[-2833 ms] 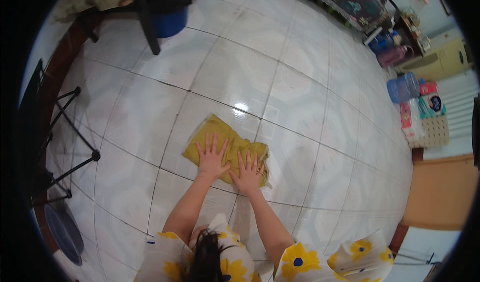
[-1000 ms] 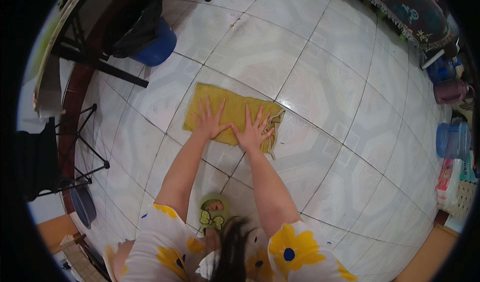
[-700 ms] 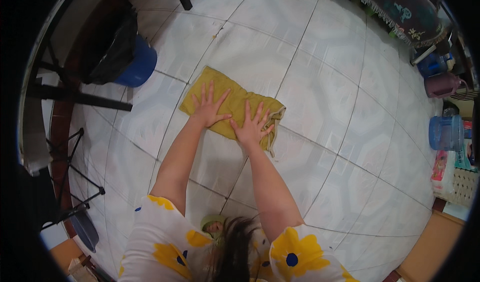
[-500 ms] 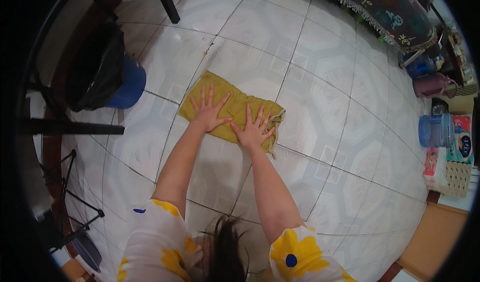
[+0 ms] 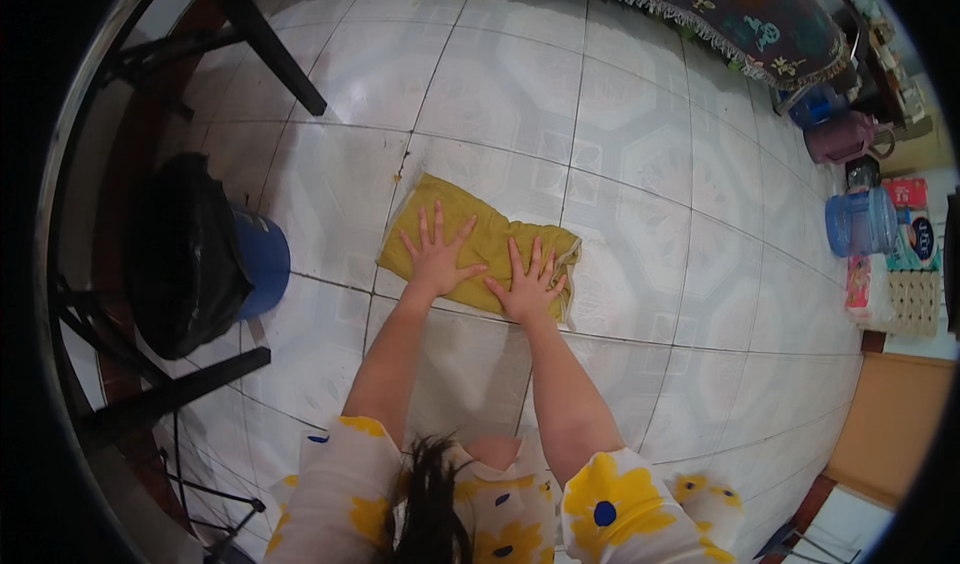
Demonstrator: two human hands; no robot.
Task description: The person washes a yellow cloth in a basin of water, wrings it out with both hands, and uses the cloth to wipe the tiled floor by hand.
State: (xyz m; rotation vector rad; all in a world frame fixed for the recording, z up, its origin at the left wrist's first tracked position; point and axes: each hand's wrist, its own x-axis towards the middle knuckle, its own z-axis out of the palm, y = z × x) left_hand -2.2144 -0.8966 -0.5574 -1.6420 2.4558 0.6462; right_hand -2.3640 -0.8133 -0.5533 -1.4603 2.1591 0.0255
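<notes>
A mustard-yellow cloth [image 5: 480,214], folded into a rough rectangle, lies flat on the pale tiled floor in front of me. My left hand [image 5: 437,264] presses on its left half with the fingers spread. On the right half rests my right hand [image 5: 527,284], palm down, its fingers apart too. Neither hand is closed round the cloth. Loose, crumpled edges [image 5: 570,264] of the cloth show at its right end. Both forearms reach straight out from sleeves patterned with yellow flowers.
To the left stands a blue bin [image 5: 262,264] lined with a black bag [image 5: 195,264], between dark furniture legs [image 5: 280,69]. A fringed patterned cover [image 5: 700,4] hangs at the far side. Along the right are a purple jug [image 5: 845,139], a blue plastic bottle [image 5: 860,224] and a cardboard box [image 5: 890,424].
Both hands and the cloth have slid forward across the tiles, away from me and slightly right. My view has shifted, so the bin and furniture appear lower.
</notes>
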